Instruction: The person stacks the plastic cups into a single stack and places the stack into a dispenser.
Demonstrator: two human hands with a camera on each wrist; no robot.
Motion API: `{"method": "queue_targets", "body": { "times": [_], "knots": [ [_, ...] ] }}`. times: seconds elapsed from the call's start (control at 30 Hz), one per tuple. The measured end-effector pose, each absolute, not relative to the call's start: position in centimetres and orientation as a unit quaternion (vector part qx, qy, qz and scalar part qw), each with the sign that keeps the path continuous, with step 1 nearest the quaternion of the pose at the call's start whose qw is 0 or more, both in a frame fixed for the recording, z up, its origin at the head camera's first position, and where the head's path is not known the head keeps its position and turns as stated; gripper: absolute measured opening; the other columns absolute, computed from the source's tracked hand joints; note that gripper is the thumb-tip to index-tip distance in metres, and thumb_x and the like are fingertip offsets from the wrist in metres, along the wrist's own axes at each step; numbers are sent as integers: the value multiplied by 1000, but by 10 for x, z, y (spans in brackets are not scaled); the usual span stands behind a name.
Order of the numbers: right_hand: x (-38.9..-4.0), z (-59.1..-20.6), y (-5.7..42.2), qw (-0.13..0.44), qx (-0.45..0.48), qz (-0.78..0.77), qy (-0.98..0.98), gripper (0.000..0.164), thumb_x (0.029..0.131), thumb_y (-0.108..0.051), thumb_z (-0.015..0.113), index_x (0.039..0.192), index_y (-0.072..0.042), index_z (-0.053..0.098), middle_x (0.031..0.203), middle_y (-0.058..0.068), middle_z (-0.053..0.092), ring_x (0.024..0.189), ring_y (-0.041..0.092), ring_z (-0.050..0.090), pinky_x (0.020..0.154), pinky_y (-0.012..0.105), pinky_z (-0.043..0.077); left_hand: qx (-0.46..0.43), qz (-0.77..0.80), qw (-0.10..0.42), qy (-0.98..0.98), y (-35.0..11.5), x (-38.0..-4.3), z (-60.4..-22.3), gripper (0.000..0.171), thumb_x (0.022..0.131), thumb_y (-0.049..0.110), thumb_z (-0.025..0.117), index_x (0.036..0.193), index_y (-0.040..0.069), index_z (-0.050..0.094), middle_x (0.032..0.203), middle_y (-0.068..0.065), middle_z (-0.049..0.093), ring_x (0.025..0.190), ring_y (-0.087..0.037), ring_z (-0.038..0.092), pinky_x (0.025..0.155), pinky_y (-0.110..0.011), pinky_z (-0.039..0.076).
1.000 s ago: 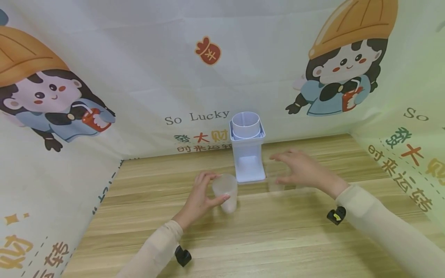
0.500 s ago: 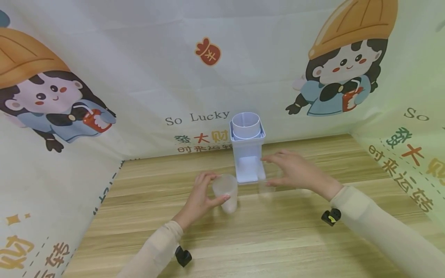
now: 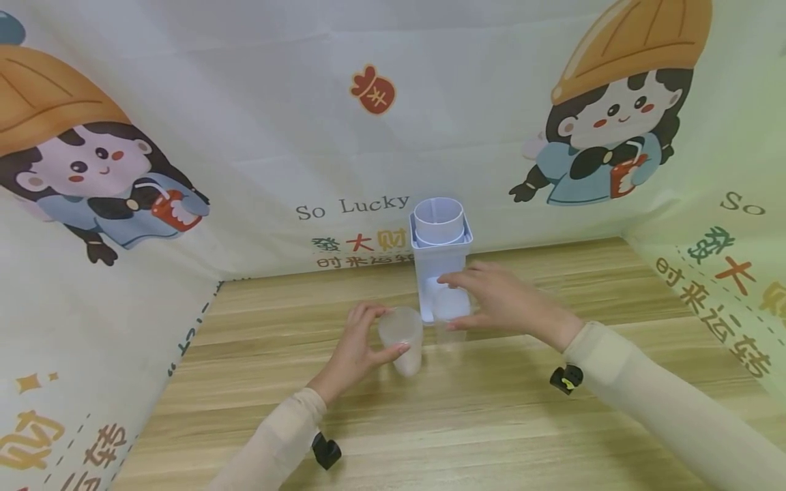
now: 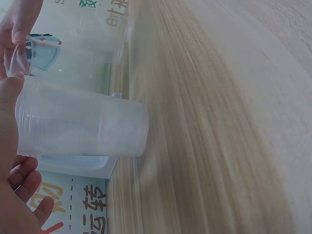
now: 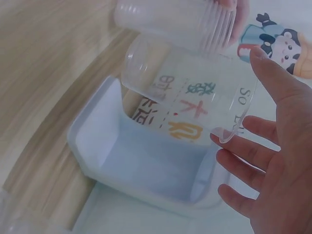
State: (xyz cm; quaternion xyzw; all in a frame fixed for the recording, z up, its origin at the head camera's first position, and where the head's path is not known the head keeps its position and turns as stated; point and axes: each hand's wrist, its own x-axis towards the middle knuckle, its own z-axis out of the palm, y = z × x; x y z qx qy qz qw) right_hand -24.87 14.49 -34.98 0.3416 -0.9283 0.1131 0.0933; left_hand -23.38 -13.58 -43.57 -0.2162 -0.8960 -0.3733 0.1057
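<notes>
My left hand (image 3: 353, 354) grips a stack of nested translucent plastic cups (image 4: 83, 119) near the rim, thumb on one side and fingers on the other. The stack stands upright on the table. My right hand (image 3: 506, 300) holds a single clear plastic cup (image 5: 190, 87) by its rim between thumb and fingertips. This cup is just right of the stack, in front of a pale lavender cup dispenser (image 3: 443, 251) with a round tube on top and an open lower bay. In the right wrist view, the stack (image 5: 170, 22) shows beyond the clear cup.
The wood-grain table (image 3: 430, 423) reaches back to a printed cloth backdrop (image 3: 276, 123), which also runs along both sides. A blurred clear object (image 5: 22, 219) shows at the lower left corner of the right wrist view. Both forearms wear black wrist mounts (image 3: 325, 450).
My right hand has moved left with the clear cup, from beside the dispenser to in front of it, closer to the stack. The left hand and its stack stay in place.
</notes>
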Motion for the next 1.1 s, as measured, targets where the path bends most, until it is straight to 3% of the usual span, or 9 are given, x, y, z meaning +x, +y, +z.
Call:
{"method": "queue_targets", "body": {
  "times": [0.3,0.5,0.67,1.1],
  "knots": [
    [-253,-337,134,124,373,121,-912,73,77,-54,78,134,-13,59,123,8,69,115,28,60,101,47,49,-227,-371,112,-893,-137,-236,-438,64,75,31,86,127,7,57,131,-11,52,124,-29,44,105,-49,44],
    [-254,-324,129,142,388,114,-904,76,75,-55,79,134,-11,60,127,10,68,116,31,62,97,48,53,-234,-369,119,-892,-137,-235,-439,64,75,31,86,127,6,57,129,-12,53,123,-31,45,104,-49,45],
    [-255,-312,126,134,382,111,-908,77,75,-58,78,135,-14,59,130,9,67,117,31,61,96,49,52,-234,-366,123,-892,-137,-236,-438,65,75,31,87,126,6,57,128,-12,53,122,-31,45,104,-49,44],
    [-254,-296,123,142,382,98,-908,75,76,-58,77,135,-16,59,121,8,70,109,28,63,91,46,53,-233,-364,120,-894,-138,-237,-438,65,74,30,87,126,5,57,130,-13,53,124,-32,44,106,-50,45]
  ]
}}
